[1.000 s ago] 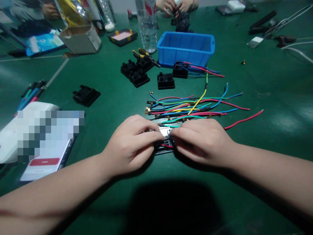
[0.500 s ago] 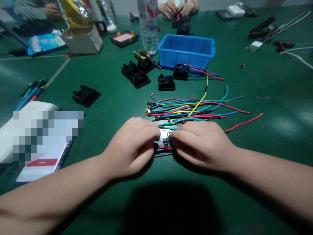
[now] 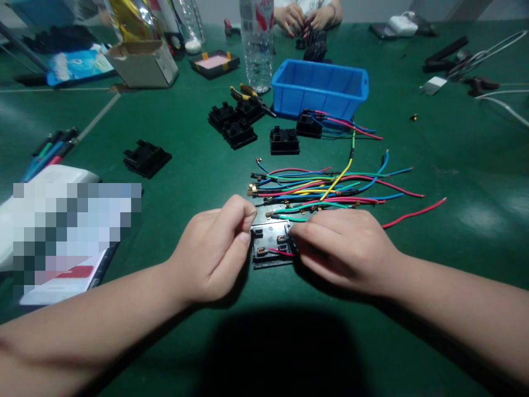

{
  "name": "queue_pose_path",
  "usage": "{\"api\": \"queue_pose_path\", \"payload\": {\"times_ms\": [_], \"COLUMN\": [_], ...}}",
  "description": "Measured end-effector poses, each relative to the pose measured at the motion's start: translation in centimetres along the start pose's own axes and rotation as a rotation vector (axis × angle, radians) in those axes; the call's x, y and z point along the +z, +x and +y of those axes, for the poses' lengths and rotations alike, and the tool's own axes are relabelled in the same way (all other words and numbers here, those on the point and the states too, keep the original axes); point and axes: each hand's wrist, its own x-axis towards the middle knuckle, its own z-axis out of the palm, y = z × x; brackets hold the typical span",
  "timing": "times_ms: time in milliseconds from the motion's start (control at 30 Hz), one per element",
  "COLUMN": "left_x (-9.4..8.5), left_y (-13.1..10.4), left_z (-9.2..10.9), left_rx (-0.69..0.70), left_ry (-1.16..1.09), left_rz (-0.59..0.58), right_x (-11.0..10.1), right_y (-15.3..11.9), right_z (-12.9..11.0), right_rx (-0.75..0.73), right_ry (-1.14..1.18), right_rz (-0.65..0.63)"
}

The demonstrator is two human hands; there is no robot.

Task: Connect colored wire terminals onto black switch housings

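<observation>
Between my hands lies a flat black plastic panel (image 3: 269, 227), back side up, with small raised slots, brass-coloured metal in two of them and a short red wire (image 3: 279, 251) running to the right. My left hand (image 3: 217, 251) is closed at its left edge, thumb and bent forefinger on the rim. My right hand (image 3: 347, 248) is closed on the right edge, its fingertips partly hidden behind the knuckles. Just beyond the panel lies a bundle of coloured wires (image 3: 306, 190) with metal terminals at many ends.
Several black plastic housings (image 3: 284, 141) lie farther back, near yellow-handled pliers (image 3: 243, 94) and a blue bin (image 3: 316, 102). A clear bottle (image 3: 257, 60) stands behind. At left are a phone (image 3: 78, 259) and pens (image 3: 53, 149). Across the table, another person's hands (image 3: 303, 19) handle dark parts.
My left hand has moved left from over the panel to its left edge, uncovering the panel's left half. My right hand stays at the right edge. The view has shifted slightly.
</observation>
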Motion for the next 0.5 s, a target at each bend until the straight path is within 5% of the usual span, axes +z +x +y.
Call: {"api": "queue_pose_path", "payload": {"times_ms": [500], "left_x": [0.08], "left_y": [0.0], "left_z": [-0.24], "left_rx": [-0.019], "left_ry": [-0.013], "left_rz": [-0.067], "right_x": [0.08], "right_y": [-0.12], "right_z": [-0.13], "right_rx": [0.015], "right_ry": [-0.008], "right_rz": [0.008]}}
